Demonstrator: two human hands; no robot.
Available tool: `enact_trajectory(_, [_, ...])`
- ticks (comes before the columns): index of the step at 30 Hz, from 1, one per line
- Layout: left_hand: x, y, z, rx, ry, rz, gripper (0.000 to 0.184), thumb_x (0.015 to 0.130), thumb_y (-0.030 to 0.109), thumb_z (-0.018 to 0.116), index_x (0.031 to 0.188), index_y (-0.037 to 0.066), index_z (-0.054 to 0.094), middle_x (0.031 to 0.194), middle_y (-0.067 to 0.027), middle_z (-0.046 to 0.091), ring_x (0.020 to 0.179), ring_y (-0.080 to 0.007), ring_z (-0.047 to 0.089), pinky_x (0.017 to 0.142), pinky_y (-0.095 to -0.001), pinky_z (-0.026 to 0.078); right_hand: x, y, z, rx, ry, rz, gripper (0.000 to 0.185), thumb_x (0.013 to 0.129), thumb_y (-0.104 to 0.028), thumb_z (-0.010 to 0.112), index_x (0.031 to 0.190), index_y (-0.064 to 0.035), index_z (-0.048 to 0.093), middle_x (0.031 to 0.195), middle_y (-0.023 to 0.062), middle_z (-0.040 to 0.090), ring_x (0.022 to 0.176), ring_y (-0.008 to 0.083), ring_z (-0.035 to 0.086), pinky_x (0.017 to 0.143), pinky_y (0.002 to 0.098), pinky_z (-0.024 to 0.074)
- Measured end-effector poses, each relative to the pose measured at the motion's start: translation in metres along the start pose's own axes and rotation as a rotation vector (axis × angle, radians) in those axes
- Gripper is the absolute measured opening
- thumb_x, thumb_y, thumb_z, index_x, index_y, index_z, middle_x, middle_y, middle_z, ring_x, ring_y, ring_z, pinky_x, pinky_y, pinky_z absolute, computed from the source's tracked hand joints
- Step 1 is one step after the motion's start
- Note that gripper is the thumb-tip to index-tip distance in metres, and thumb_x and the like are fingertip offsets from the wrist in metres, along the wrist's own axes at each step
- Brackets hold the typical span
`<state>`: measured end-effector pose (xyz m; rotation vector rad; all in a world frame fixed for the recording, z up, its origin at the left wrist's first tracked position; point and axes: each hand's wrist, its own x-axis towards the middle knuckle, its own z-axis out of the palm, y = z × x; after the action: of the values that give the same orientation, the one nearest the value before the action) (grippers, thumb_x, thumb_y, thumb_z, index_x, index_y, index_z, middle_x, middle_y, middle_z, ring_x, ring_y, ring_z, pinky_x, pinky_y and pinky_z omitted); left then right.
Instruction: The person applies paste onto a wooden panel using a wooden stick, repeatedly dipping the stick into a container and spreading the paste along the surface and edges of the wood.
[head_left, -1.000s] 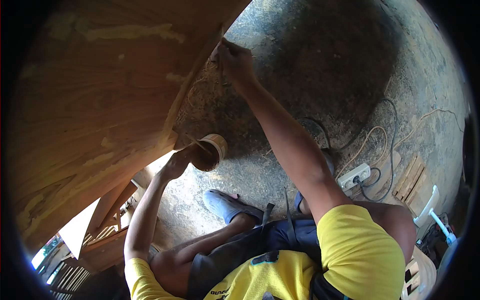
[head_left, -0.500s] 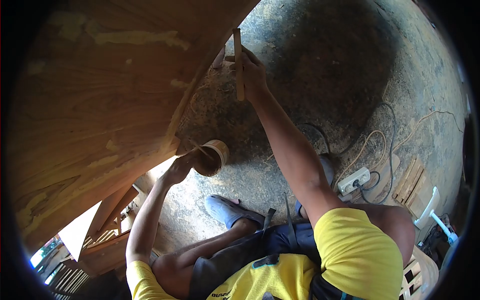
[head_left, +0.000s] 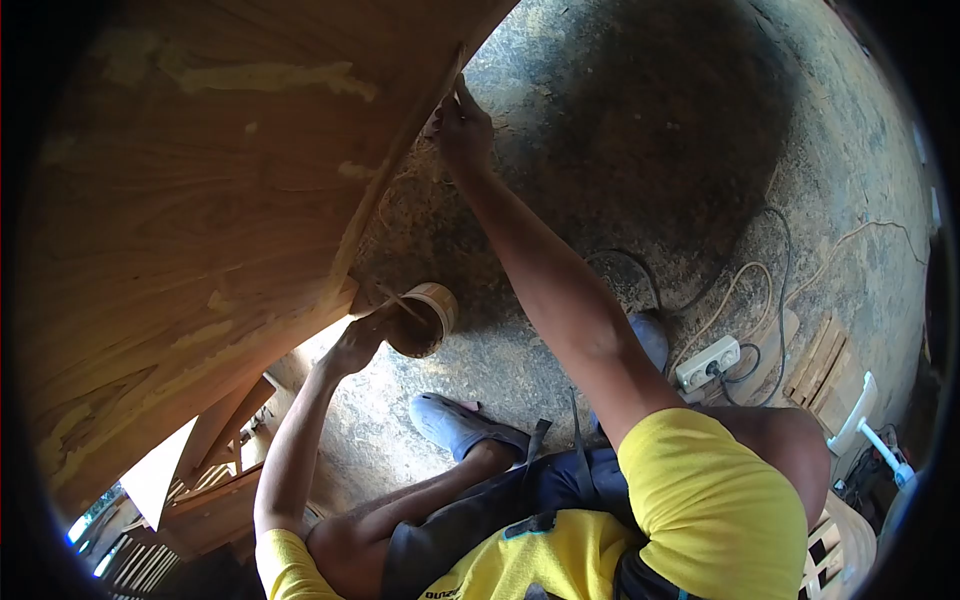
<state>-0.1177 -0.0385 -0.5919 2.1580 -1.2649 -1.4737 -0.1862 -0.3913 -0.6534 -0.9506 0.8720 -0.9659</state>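
Head view: wooden strip (head_left: 458, 60) in right hand (head_left: 463, 128) barely shows.

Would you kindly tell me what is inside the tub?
Inside the tub is brownish material, with a thin stick slanting out past the rim. The left hand covers part of the rim, and the tub's bottom cannot be made out.

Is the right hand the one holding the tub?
No, the left hand holds the tub at its side, while the right hand is up at the wooden panel's edge.
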Motion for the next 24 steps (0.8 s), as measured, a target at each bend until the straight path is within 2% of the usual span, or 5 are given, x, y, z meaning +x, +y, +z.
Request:
enact_trajectory(4, [0.004,-0.004,-0.001,-0.019,-0.018,-0.014,0.049,0.105,0.022,0.05,0.147,-0.003,0.046,0.141,-0.0254,0.058,0.133,-0.0334,0.055,0.109,-0.0393,0.045,-0.005,0.003,-0.005,-0.277,0.041,-0.12,0.045,0.105,-0.016,0.057,0.148,-0.0085,0.052,0.084,0.0049,0.067,0.065,0.0096,0.059,0.062,0.0275,0.0544])
enact_trajectory(9, [0.004,0.002,-0.006,-0.071,-0.083,-0.034,0.05,0.105,0.022,0.049,0.148,-0.002,0.045,0.141,-0.0226,0.059,0.131,-0.0286,0.057,0.108,-0.0384,0.045,0.006,-0.006,-0.05,-0.346,0.066,-0.157,0.041,0.1,-0.013,0.058,0.141,-0.0102,0.061,0.083,0.0042,0.068,0.064,0.0086,0.058,0.059,0.0279,0.0507])
enact_trajectory(17, [0.003,0.014,-0.006,-0.066,-0.057,-0.022,0.046,0.107,0.022,0.049,0.146,-0.002,0.048,0.14,-0.0196,0.06,0.13,-0.0256,0.056,0.11,-0.0368,0.042,-0.011,-0.057,-0.035,-0.238,-0.01,0.074,0.039,0.1,-0.018,0.059,0.138,-0.0111,0.064,0.081,0.0026,0.068,0.067,0.0059,0.055,0.061,0.0274,0.0472])
enact_trajectory(22, [0.006,0.005,-0.007,-0.038,-0.082,-0.048,0.047,0.107,0.022,0.048,0.146,-0.003,0.047,0.141,-0.0193,0.059,0.131,-0.0256,0.054,0.11,-0.0369,0.042,-0.026,-0.043,-0.046,-0.225,-0.083,0.015,0.039,0.1,-0.018,0.059,0.139,-0.0115,0.064,0.082,0.0006,0.067,0.068,0.0059,0.054,0.062,0.0259,0.0469])
enact_trajectory(24, [0.005,0.007,-0.007,-0.06,-0.113,-0.103,0.047,0.107,0.022,0.049,0.147,-0.003,0.046,0.141,-0.0188,0.059,0.13,-0.0245,0.055,0.11,-0.0365,0.042,-0.02,-0.046,-0.06,-0.182,-0.121,0.119,0.039,0.101,-0.019,0.06,0.138,-0.0102,0.064,0.086,0.0011,0.067,0.066,0.0066,0.055,0.061,0.0261,0.0478])
